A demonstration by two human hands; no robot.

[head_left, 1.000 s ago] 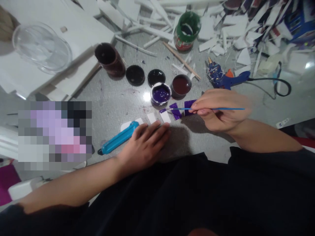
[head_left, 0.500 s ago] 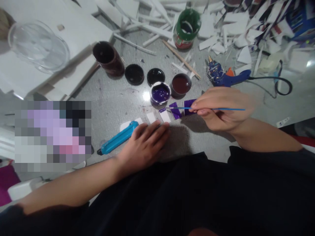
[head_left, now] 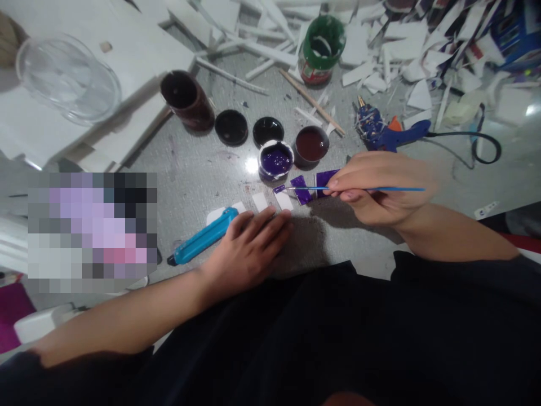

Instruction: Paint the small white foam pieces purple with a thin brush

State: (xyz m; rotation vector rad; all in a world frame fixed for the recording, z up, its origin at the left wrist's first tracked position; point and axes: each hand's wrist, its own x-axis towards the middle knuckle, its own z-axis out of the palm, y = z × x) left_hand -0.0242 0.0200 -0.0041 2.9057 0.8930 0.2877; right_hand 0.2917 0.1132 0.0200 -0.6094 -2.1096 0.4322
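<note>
Pinched in my right hand (head_left: 376, 189) is a thin blue paintbrush (head_left: 401, 189). Its tip rests at the purple-painted top end of a small white strip (head_left: 284, 201). My left hand (head_left: 256, 242) lies flat with fingers stretched, its fingertips at the lower ends of this strip and a bare white piece (head_left: 260, 201). A blue utility knife (head_left: 207, 235) lies against the left hand's thumb side. Right of the strip are a purple-painted piece (head_left: 301, 190) and another purple piece (head_left: 324, 181), partly hidden by my right hand. Just above stands an open pot of purple paint (head_left: 275, 160).
A cup of dark red liquid (head_left: 311, 145), two dark lids (head_left: 231, 127), a dark jar (head_left: 188, 101) and a green-rimmed jar (head_left: 323, 51) stand beyond. A blue glue gun (head_left: 391, 132) with a cable lies right. White scraps (head_left: 406, 39) cover the back.
The brush in my right hand has shifted very slightly, its tip still at the strip's purple end. My left hand has stayed in place.
</note>
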